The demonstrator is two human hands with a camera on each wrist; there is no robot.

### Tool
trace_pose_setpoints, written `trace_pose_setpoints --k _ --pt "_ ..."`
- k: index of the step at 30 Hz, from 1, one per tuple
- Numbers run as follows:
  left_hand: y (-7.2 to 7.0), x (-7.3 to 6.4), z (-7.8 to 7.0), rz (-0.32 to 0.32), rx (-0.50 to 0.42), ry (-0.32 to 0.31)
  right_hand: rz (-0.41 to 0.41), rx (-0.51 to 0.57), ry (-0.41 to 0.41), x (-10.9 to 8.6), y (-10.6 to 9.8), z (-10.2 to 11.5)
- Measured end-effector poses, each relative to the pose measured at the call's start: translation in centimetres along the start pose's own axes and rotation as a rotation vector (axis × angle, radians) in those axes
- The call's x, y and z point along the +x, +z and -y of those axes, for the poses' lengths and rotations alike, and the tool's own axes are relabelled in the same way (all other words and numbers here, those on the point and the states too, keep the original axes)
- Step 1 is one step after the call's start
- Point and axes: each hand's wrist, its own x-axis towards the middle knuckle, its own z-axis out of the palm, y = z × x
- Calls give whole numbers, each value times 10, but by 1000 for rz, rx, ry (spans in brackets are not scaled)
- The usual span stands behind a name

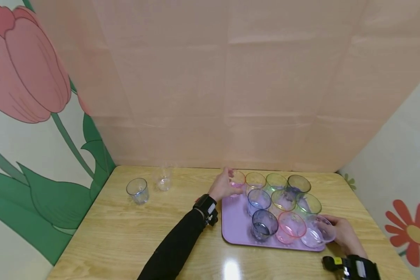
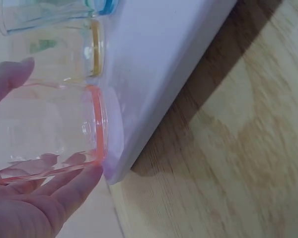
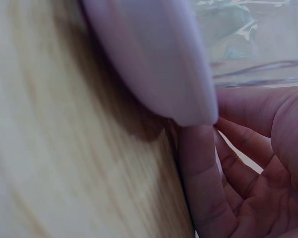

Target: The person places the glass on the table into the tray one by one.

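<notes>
My left hand (image 1: 224, 187) holds a clear glass with a reddish-orange rim (image 1: 237, 179) at the back left corner of a purple tray (image 1: 235, 229). In the left wrist view, thumb and fingers lie on opposite sides of this glass, whose coloured end is close to the tray surface. At the tray's front right corner is my right hand (image 1: 346, 235), beside a colourless glass (image 1: 313, 236). The right wrist view has its fingers (image 3: 201, 183) beneath the tray's edge and the thumb above, near that glass; the hand grips the edge there.
Several more tinted glasses crowd the tray, among them a dark blue one (image 1: 264, 225), a pink one (image 1: 291, 227) and a smoky one (image 1: 299, 183). On the wooden table (image 1: 126, 233), a blue-rimmed glass (image 1: 138, 191) and a colourless glass (image 1: 164, 182) stand to the left. Walls border the table.
</notes>
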Motion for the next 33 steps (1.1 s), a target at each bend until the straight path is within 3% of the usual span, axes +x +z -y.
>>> trace_pose_setpoints --k 15,22,33 --pt "0 0 8 41 3 28 2 -2 -9 1 1 -1" --pt "-2 -2 6 74 0 3 -3 1 -22 1 1 -3" --pt "-13 -2 10 93 -16 43 -7 -29 -30 1 0 -2"
